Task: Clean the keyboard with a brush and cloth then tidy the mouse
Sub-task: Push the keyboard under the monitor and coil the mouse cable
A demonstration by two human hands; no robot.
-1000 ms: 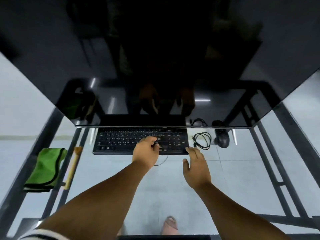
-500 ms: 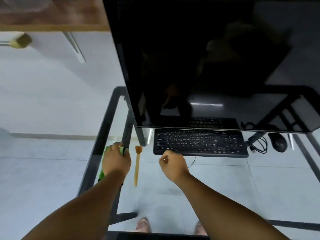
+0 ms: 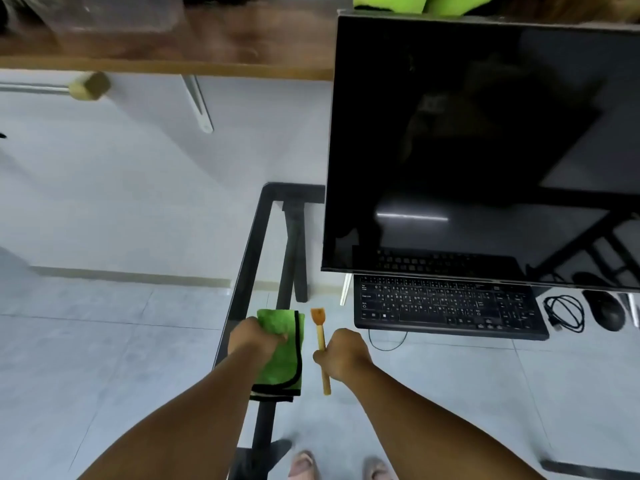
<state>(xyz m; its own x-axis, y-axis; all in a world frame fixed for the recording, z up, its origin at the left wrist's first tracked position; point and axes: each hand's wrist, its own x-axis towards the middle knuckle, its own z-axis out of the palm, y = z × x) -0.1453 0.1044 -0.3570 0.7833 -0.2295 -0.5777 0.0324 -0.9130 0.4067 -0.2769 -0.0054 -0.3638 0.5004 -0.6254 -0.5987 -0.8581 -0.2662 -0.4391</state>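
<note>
A folded green cloth (image 3: 284, 355) with a black border lies at the glass desk's left edge, and my left hand (image 3: 254, 337) is closed on its upper part. Right beside it lies a small wooden brush (image 3: 321, 337), bristles pointing away from me; my right hand (image 3: 343, 353) grips its handle around the middle. The black keyboard (image 3: 446, 306) sits to the right under the monitor's lower edge. Further right are a coiled black cable (image 3: 564, 311) and the black mouse (image 3: 606, 308).
A big dark monitor (image 3: 485, 150) overhangs the keyboard's far rows. The glass desk (image 3: 433, 393) has a black frame (image 3: 249, 258). A wooden shelf (image 3: 166, 46) runs along the wall above. My feet show through the glass at the bottom.
My view swung left, away from the keyboard. My left hand went from the keyboard to the cloth and gripped it. My right hand moved left and closed on the brush handle.
</note>
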